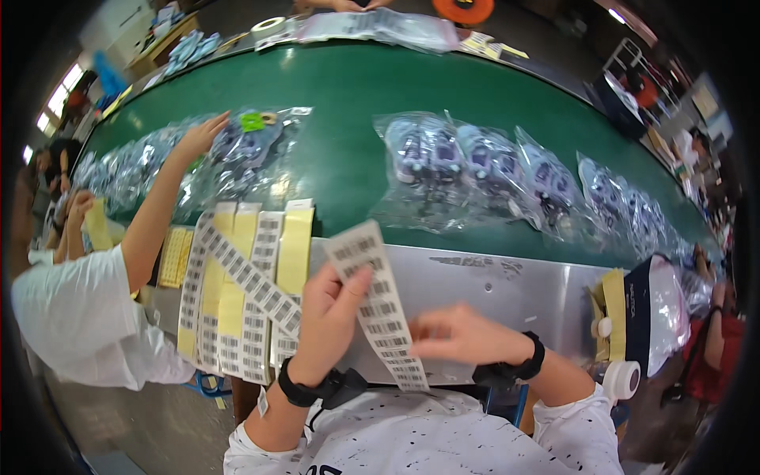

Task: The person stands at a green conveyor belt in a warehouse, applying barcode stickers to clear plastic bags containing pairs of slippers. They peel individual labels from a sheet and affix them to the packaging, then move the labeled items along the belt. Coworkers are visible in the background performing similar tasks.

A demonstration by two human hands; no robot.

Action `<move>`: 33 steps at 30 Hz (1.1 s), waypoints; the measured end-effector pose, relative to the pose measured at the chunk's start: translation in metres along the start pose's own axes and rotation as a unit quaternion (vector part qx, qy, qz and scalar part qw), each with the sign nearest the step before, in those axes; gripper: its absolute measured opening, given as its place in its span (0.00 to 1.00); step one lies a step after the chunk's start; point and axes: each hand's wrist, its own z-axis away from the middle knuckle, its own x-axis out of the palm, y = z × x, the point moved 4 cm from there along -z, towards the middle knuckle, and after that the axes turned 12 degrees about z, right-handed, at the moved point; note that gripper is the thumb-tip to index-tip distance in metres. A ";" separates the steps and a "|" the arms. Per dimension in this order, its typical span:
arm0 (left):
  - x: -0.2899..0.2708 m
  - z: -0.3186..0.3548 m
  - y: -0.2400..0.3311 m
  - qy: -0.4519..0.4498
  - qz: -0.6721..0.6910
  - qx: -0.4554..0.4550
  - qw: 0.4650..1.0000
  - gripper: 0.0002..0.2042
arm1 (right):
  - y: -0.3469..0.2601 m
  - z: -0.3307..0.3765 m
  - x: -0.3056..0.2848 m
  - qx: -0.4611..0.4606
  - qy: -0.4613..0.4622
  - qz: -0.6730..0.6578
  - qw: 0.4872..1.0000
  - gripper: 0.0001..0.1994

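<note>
My left hand is closed on a long white strip of barcode labels, with the thumb flat on its face. The strip slants down toward my body. At the strip's right edge is my right hand; motion smears its fingers, and whether they pinch a label cannot be told. Left of my hands, several more barcode label strips lie side by side, some with yellow backing showing, and one strip lies slantwise over them. Beyond, on the green belt, sit clear bags of bluish shoes.
A metal ledge borders the green conveyor belt. At the right stand an open yellow box and a dark blue box. A co-worker's arm reaches over bagged shoes at the left. Across the belt lies a plastic-wrapped stack.
</note>
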 end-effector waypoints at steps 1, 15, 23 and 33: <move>0.010 0.000 -0.008 -0.029 -0.020 -0.021 0.999 0.11 | 0.001 -0.003 -0.009 0.019 0.060 -0.077 0.995 0.10; 0.047 -0.026 -0.038 -0.086 -0.199 0.007 0.976 0.15 | 0.052 -0.011 -0.038 0.067 0.142 -0.262 0.952 0.12; 0.055 -0.030 -0.039 -0.049 -0.139 -0.034 0.989 0.12 | 0.035 -0.002 -0.074 0.010 0.254 -0.071 0.965 0.06; 0.069 -0.032 -0.030 -0.084 -0.215 0.019 0.973 0.11 | 0.011 0.009 -0.089 -0.121 0.402 0.166 0.892 0.07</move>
